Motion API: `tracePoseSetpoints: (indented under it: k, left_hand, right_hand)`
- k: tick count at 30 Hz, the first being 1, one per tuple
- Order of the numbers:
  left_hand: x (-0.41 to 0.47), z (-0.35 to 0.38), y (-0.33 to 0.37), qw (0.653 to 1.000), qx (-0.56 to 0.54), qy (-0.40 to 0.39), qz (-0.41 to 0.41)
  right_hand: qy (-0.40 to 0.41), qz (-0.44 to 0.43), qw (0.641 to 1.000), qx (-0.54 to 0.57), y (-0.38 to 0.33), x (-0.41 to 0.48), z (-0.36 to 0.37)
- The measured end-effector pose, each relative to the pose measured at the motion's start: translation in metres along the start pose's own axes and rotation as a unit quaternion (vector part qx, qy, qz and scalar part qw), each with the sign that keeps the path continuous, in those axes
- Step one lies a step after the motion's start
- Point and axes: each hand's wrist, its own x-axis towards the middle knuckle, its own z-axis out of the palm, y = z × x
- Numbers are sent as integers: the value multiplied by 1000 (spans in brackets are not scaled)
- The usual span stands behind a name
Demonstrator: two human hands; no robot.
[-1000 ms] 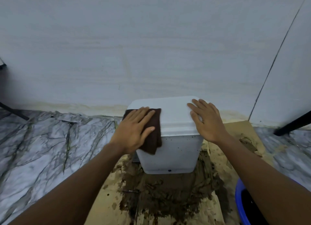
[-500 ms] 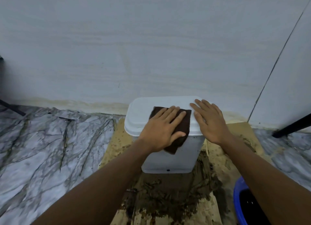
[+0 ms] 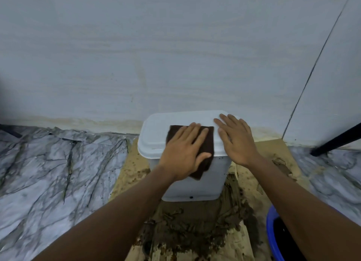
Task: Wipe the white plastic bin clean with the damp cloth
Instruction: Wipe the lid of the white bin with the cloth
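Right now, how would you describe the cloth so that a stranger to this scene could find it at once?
Against the grey wall stands a white bin on muddy cardboard. On its lid, the cloth lies under the left hand, one corner hanging over the front. It is the only dark brown thing on the bin.

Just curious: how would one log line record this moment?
left hand: presses brown cloth on white bin top | right hand: flat on top, beside cloth

Cloth [image 3: 209,143] — middle covered by the left hand [image 3: 183,153]. Blue tub [image 3: 270,233] cut off at the bottom edge, partly behind the right forearm [image 3: 293,202]. Black bar [image 3: 336,141] runs off the right edge.
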Motion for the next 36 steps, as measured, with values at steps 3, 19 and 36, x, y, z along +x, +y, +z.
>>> tracePoseSetpoints:
  k: [3,19,36]
  left_hand:
    - [9,-2,5,1000,-10,-2,24]
    - [-16,-16,-29,995,-53,-9,-78]
    - [-48,-26,-75,985,-140,-32,-97]
  right_hand:
    - [6,-7,1000,8,2,-2,1]
    - [-32,3,999,27,6,1,-3]
    - [-26,2,999,30,3,2,1]
